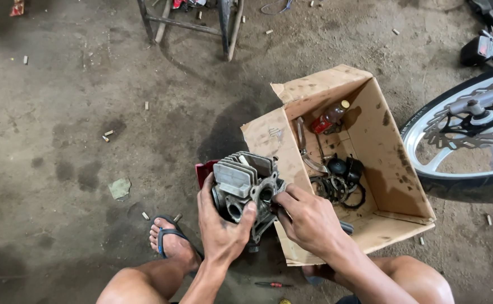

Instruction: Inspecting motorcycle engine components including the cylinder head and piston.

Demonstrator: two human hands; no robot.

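A grey finned metal engine cylinder head (245, 180) is held above the floor between my knees. My left hand (219, 227) grips it from below, thumb over its front face. My right hand (307, 217) touches its right side, fingertips pinched at a port near the edge. A red object (204, 170) shows just behind the part. Whether my right fingers hold a small piece, I cannot tell.
An open, oil-stained cardboard box (392, 169) lies to the right with a small bottle (331, 117), a metal lever, black parts and rings inside. A motorcycle wheel (466, 141) stands at far right. A small screwdriver (271, 284) lies on the dirty concrete floor. A stool frame (190, 25) stands at the top.
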